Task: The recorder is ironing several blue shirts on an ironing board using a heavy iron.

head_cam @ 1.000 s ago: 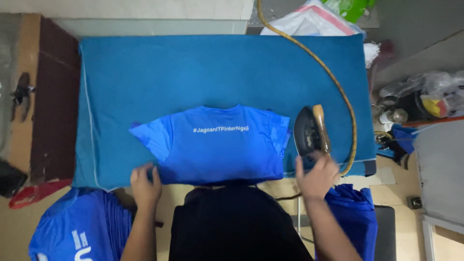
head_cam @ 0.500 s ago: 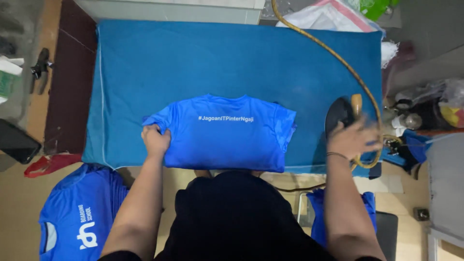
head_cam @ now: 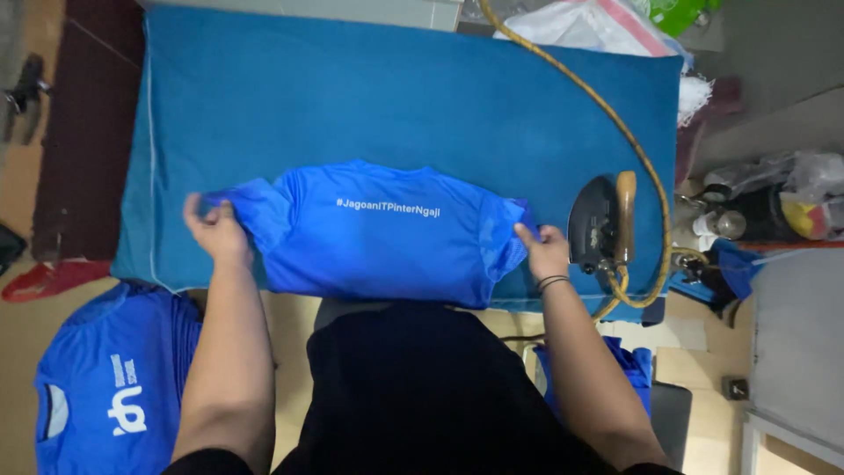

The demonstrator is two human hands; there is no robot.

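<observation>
- At the far left, on the floor beside the person, lies a stack of blue shirts (head_cam: pixel 105 387), the top one showing a white logo.
- The left hand (head_cam: pixel 214 230) has its grip closed on the left sleeve end of the folded blue shirt (head_cam: pixel 387 233), fingers pinching the cloth at the edge.
- That shirt lies flat near the front edge of the padded surface (head_cam: pixel 404 97) (covered in a teal-blue cloth), collar side away from the person, a line of white print across it.
- The right hand (head_cam: pixel 547 251) rests on the shirt's right edge, fingers curled onto the fabric; I cannot tell whether it pinches or only presses.
- Just beside that hand stands a dark iron (head_cam: pixel 602 224) with a wooden handle, its yellowish cord (head_cam: pixel 580 84) running off over the far edge.
- Right of the surface, clear plastic bags (head_cam: pixel 791 189) hold mixed items, too jumbled to tell apart.
</observation>
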